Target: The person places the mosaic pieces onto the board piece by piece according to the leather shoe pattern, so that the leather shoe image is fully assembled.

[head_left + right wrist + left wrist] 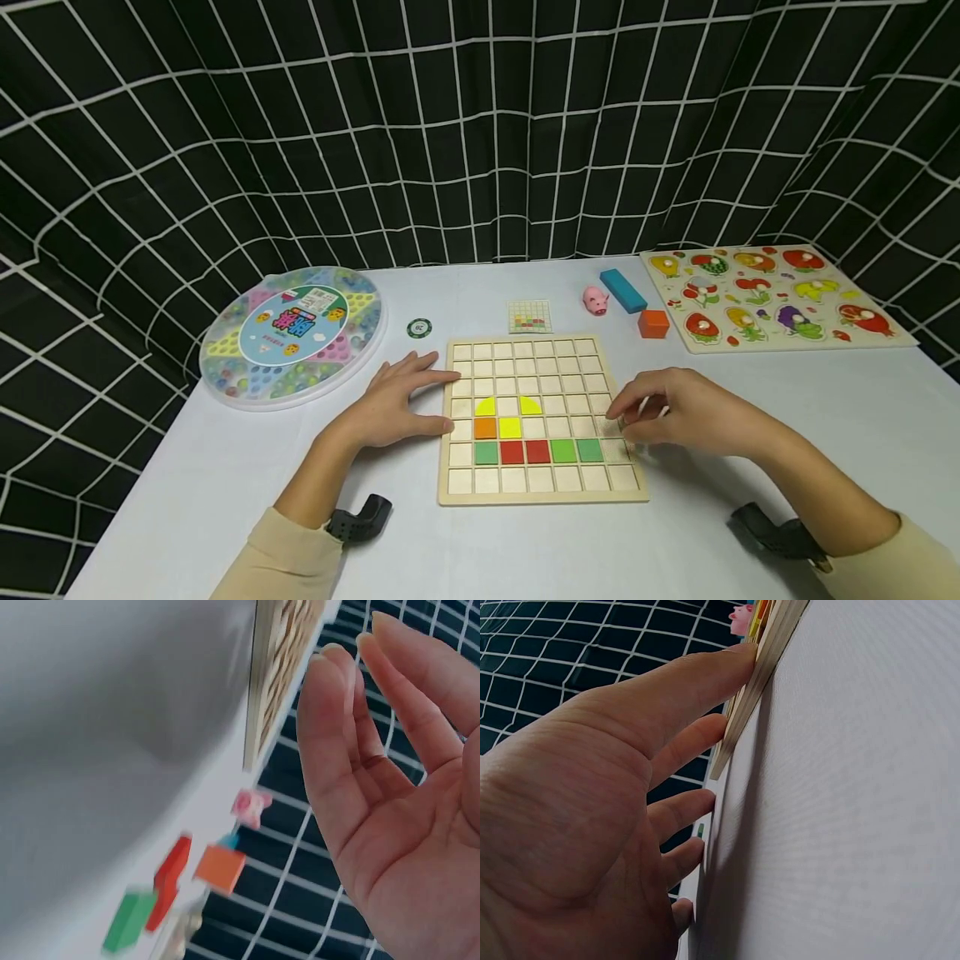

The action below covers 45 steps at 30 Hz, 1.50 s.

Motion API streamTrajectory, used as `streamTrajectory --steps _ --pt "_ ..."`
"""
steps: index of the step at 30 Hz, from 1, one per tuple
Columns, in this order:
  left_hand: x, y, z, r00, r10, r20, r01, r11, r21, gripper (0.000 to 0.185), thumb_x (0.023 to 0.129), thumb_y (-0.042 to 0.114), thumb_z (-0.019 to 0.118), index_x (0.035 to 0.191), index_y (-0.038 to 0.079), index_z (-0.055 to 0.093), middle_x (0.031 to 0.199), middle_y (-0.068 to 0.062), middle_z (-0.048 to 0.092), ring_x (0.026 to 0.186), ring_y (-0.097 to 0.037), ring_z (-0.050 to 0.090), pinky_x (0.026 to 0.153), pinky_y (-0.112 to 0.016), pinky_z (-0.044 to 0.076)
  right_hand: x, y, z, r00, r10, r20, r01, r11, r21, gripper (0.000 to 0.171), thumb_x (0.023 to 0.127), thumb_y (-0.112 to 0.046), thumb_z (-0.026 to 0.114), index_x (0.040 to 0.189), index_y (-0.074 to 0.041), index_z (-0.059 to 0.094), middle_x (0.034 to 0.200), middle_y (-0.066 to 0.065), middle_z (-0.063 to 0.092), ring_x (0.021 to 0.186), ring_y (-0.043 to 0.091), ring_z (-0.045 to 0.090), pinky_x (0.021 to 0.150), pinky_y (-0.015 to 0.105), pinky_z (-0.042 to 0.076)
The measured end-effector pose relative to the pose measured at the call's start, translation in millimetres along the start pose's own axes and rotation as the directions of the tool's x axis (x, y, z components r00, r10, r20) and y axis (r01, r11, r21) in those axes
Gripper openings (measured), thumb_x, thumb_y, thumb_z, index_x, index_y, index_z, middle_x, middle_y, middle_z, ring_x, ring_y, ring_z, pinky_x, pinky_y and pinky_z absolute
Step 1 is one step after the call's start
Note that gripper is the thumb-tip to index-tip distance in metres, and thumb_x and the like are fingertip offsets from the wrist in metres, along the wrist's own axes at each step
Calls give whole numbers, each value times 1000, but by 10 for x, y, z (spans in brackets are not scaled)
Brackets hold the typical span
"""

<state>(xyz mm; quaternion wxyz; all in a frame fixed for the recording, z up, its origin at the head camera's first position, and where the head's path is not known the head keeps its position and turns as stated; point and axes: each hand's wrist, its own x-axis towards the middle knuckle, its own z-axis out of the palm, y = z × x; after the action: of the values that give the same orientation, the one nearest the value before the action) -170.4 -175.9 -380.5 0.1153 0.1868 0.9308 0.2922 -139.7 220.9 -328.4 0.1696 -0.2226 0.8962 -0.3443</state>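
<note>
A wooden grid board [461, 481] lies on the white table with several coloured tiles set in its squares. Two yellow rounded tiles [531, 406] sit above an orange square [485, 428] and a yellow square [510, 428]; below runs a row of green and red tiles [537, 452]. My left hand [390, 402] rests at the board's left edge, thumb and forefinger extended to its rim, the other fingers spread on the table side. Over the right edge hovers my right hand [686, 414], fingers loosely bent, thumb near the fingertips, nothing visible between them.
Behind the board lie a small grid pattern card [528, 317] and a round chip [419, 327]. A pink pig [596, 301], blue block [622, 291] and orange block [653, 324] stand back right, beside a fruit puzzle [870, 340]. A round bead box [292, 337] lies left.
</note>
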Motion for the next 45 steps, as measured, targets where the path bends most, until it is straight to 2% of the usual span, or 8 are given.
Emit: streamTrajectory --steps 6,12,18,24,29,37,42,45 --pt "-6 -6 -7 1000 -1 0 1 1000 4 65 84 42 80 145 31 61 169 -9 34 161 -36 13 130 -61 0 -154 166 -192 996 26 -84 -31 998 -50 24 87 -17 82 110 -18 78 104 -2 74 85 11 58 67 24 52" --pt "-5 -4 2 1000 -3 6 3 1000 5 65 84 43 80 145 31 60 169 -9 33 161 -36 12 130 -61 0 -271 382 -335 990 100 -99 -105 993 -47 24 89 -17 80 112 -14 77 104 0 74 86 8 59 66 24 54" --pt "2 15 -8 1000 -2 5 2 1000 3 65 84 42 80 145 31 61 169 -9 33 161 -36 12 130 -61 0 -368 589 -402 976 170 -137 -191 968 -161 24 86 -16 82 108 -14 76 104 -1 72 87 13 58 65 23 52" --pt "1 27 -15 1000 1 6 -1 1000 1 66 84 42 80 145 30 60 169 -10 33 161 -36 12 129 -61 0 -392 732 -403 964 227 -141 -253 945 -205 25 83 -12 83 106 -12 76 99 -1 69 84 17 55 60 23 49" --pt "-3 12 -1 1000 -4 2 4 1000 -12 65 83 42 81 144 31 61 169 -9 34 161 -36 12 130 -60 -1 -389 794 -429 955 273 -113 -291 935 -200 32 82 -18 85 111 -8 75 101 1 69 87 19 57 64 24 51" --pt "0 14 -1 1000 2 3 -2 1000 -8 66 84 43 81 145 30 60 169 -10 33 162 -36 12 129 -62 -1 -358 832 -419 958 276 -79 -286 935 -209 29 82 -15 86 105 -11 70 97 1 66 89 19 59 69 24 54" --pt "1 19 -1 1000 4 2 -4 1000 -10 67 83 43 81 145 30 60 169 -10 33 162 -36 12 129 -62 -1 -369 799 -410 965 249 -81 -261 941 -217 22 83 -14 84 96 -14 67 89 -1 62 86 17 56 64 22 50" --pt "1 20 5 1000 2 3 -2 1000 -13 66 83 43 81 145 30 61 169 -10 33 162 -36 12 129 -61 -1 -372 761 -402 969 230 -92 -244 950 -194 16 86 -15 82 96 -15 70 87 -2 61 83 14 53 62 22 48"
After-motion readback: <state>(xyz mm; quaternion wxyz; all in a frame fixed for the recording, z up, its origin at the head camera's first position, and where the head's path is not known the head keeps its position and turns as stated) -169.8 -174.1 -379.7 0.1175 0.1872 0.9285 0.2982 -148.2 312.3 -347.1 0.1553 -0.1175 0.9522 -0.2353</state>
